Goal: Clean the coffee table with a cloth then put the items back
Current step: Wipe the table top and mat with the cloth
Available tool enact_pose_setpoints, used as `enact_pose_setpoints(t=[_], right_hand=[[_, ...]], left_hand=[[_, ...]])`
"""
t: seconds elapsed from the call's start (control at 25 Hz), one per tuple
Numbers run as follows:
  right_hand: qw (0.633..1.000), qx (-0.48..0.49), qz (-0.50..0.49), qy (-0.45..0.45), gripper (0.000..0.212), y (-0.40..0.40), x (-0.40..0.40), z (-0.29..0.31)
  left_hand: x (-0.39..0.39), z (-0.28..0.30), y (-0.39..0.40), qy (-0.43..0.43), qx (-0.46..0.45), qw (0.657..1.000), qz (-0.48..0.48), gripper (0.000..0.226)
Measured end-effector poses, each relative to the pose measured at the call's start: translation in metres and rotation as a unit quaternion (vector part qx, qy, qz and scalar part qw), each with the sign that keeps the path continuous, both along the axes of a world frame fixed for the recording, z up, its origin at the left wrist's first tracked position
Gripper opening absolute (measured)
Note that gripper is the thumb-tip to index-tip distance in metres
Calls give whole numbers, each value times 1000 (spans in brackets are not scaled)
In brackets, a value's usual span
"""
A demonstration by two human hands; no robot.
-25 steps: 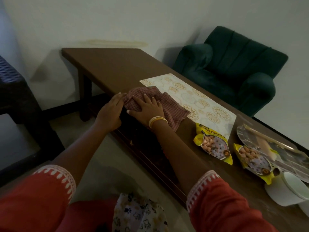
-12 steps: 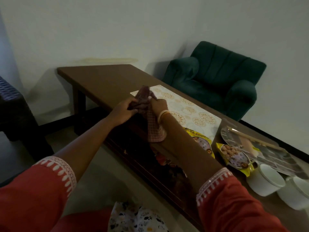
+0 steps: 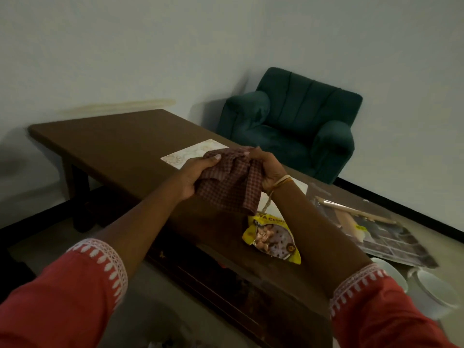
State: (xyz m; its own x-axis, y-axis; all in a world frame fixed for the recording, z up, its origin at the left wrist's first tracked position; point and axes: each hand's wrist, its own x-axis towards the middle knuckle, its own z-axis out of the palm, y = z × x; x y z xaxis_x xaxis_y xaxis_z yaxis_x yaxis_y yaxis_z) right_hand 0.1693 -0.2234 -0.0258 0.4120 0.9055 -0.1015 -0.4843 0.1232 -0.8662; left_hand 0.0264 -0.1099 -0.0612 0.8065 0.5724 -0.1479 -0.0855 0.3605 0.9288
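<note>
A red checked cloth (image 3: 233, 187) hangs bunched in the air above the brown coffee table (image 3: 120, 146). My left hand (image 3: 198, 174) grips its left side and my right hand (image 3: 268, 169) grips its right side, fingers closed on the fabric. Under the cloth lies a white patterned mat (image 3: 190, 153), partly hidden. A yellow snack packet (image 3: 273, 237) rests on the table just below my right forearm. Past my right arm sit a clear tray with a wooden stick (image 3: 371, 227) and two white cups (image 3: 431, 292).
A dark green armchair (image 3: 293, 121) stands behind the table against the pale wall. The table's lower shelf (image 3: 213, 275) runs along the near side. Floor lies to the left of the table.
The cloth was pressed flat on the table under my right hand; both hands have lifted it off the surface and now hold it bunched in the air.
</note>
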Motion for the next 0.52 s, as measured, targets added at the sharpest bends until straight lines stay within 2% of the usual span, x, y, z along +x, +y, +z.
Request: enact_pose_setpoints(t=[0.12, 0.16, 0.24, 0.28, 0.32, 0.36, 0.4, 0.48, 0.52], right_hand=[[999, -24, -26, 16, 52, 7, 27, -8], [998, -47, -34, 12, 52, 11, 32, -13], [980, -176, -49, -80, 41, 16, 35, -22], [948, -269, -58, -158, 33, 17, 38, -30], [901, -358, -65, -237, 28, 15, 41, -35], [857, -420, -67, -292, 26, 13, 44, -39], [831, -453, -63, -316, 24, 11, 44, -40], [810, -472, -54, -344, 26, 2, 36, -35], [789, -483, -41, -378, 31, -3, 32, -30]], left_hand=[[19, 7, 13, 8, 1, 999, 35, 38], [23, 6, 18, 32, 35, 998, 51, 37], [27, -5, 25, 134, 178, 973, 62, 33], [27, -13, 27, 198, 256, 945, 44, 31], [26, -21, 27, 245, 315, 917, 21, 31], [26, -28, 27, 266, 356, 896, 6, 31], [26, -32, 26, 269, 380, 885, 2, 31], [25, -31, 19, 282, 436, 855, 5, 37], [24, -31, 13, 312, 498, 809, 18, 45]])
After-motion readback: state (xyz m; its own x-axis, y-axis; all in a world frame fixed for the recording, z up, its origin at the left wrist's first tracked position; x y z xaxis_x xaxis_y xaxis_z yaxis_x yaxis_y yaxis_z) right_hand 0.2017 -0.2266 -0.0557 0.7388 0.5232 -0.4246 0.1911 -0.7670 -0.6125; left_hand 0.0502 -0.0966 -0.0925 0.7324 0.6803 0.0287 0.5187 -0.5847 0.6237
